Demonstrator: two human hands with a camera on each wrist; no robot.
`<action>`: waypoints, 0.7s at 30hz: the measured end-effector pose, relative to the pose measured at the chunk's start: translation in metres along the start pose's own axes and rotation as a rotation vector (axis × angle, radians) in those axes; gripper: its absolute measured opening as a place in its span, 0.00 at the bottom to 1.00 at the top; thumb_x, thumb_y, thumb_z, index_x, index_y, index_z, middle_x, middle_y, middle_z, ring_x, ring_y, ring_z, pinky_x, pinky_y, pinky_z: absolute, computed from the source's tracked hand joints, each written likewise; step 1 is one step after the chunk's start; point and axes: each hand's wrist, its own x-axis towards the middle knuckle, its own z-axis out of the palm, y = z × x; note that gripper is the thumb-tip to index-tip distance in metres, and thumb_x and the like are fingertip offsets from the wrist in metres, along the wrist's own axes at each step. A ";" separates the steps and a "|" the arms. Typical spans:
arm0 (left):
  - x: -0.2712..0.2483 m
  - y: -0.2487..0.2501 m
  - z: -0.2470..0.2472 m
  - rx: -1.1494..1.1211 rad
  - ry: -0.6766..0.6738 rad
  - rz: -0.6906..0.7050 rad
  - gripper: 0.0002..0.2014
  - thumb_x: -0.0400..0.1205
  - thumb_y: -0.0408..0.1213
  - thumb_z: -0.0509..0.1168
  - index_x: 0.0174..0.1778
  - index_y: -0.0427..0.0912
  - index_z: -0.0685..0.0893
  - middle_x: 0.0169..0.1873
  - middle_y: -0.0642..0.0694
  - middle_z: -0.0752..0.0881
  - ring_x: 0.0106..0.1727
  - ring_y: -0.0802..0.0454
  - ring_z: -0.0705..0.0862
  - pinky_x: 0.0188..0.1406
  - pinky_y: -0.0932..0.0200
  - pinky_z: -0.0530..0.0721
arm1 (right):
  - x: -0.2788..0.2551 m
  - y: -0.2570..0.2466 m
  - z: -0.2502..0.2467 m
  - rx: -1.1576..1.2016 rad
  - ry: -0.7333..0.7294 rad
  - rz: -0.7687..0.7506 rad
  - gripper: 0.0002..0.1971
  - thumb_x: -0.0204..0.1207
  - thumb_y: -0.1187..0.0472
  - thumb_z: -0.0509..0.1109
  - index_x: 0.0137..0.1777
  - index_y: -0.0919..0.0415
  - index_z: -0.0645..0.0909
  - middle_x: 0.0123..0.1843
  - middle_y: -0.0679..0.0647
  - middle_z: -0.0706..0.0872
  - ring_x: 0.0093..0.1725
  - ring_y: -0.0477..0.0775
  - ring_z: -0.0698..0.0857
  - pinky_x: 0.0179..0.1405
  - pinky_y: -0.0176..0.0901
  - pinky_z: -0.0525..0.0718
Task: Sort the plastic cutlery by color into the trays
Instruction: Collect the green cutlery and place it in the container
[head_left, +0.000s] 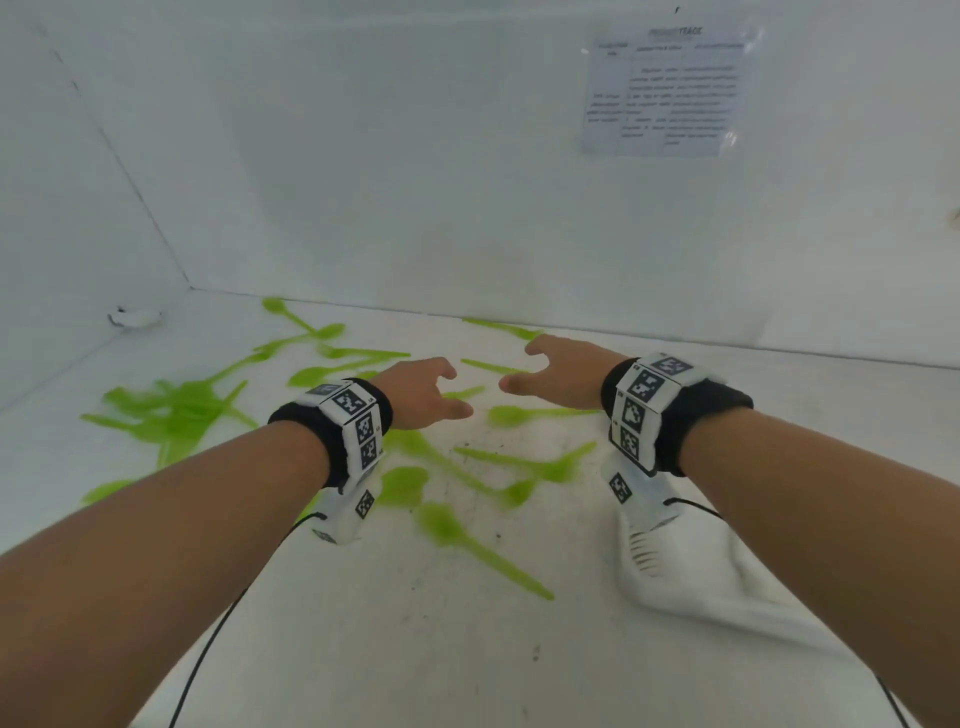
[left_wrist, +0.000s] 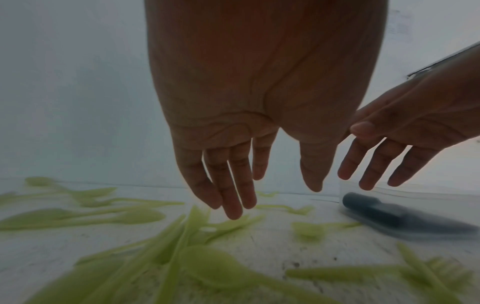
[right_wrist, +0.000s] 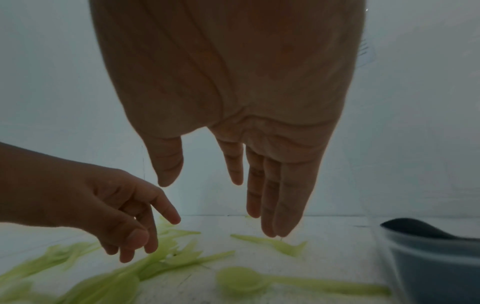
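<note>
Green plastic cutlery (head_left: 447, 525) scattered over the white tabletop (head_left: 467, 649), thickest pile at 9 o'clock (head_left: 171, 410), loose spoons and forks through the centre and out to 12 o'clock. All pieces blurred, can't separate knives from forks in the pile. Left hand (head_left: 421, 392) hovers over the centre scatter, fingers (left_wrist: 233, 197) loosely extended, holding nothing. Right hand (head_left: 563, 371) just beside it at 1 o'clock, fingers (right_wrist: 272, 205) straight and hanging down, also holding nothing. One green spoon (right_wrist: 244, 280) lies below the right palm, untouched. Dark grey tray (right_wrist: 436, 265) at 3 o'clock of the right hand, seen only in the wrist views. White walls box in the tabletop. Printed sheet (head_left: 670, 91) taped on the back wall at 1 o'clock, text unreadable. Small white object (head_left: 136, 316) in the far left corner.
</note>
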 end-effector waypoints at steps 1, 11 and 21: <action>-0.003 -0.010 0.000 0.019 -0.005 0.015 0.35 0.80 0.61 0.71 0.80 0.50 0.72 0.65 0.47 0.84 0.64 0.48 0.82 0.68 0.51 0.79 | -0.001 -0.009 0.006 -0.012 0.005 0.013 0.42 0.79 0.30 0.66 0.87 0.51 0.63 0.86 0.52 0.68 0.84 0.57 0.68 0.80 0.53 0.66; -0.028 -0.073 0.005 0.155 -0.094 0.260 0.22 0.83 0.59 0.69 0.67 0.50 0.82 0.52 0.53 0.79 0.55 0.51 0.78 0.54 0.57 0.74 | -0.033 -0.059 0.082 -0.083 0.046 0.207 0.29 0.83 0.42 0.68 0.81 0.52 0.72 0.78 0.54 0.78 0.76 0.59 0.76 0.73 0.49 0.75; -0.067 -0.097 0.019 0.180 -0.129 0.505 0.13 0.83 0.44 0.68 0.60 0.47 0.76 0.42 0.51 0.82 0.42 0.50 0.79 0.41 0.54 0.77 | -0.072 -0.084 0.131 -0.365 -0.181 0.259 0.14 0.80 0.53 0.72 0.58 0.60 0.88 0.59 0.56 0.90 0.57 0.59 0.89 0.60 0.53 0.89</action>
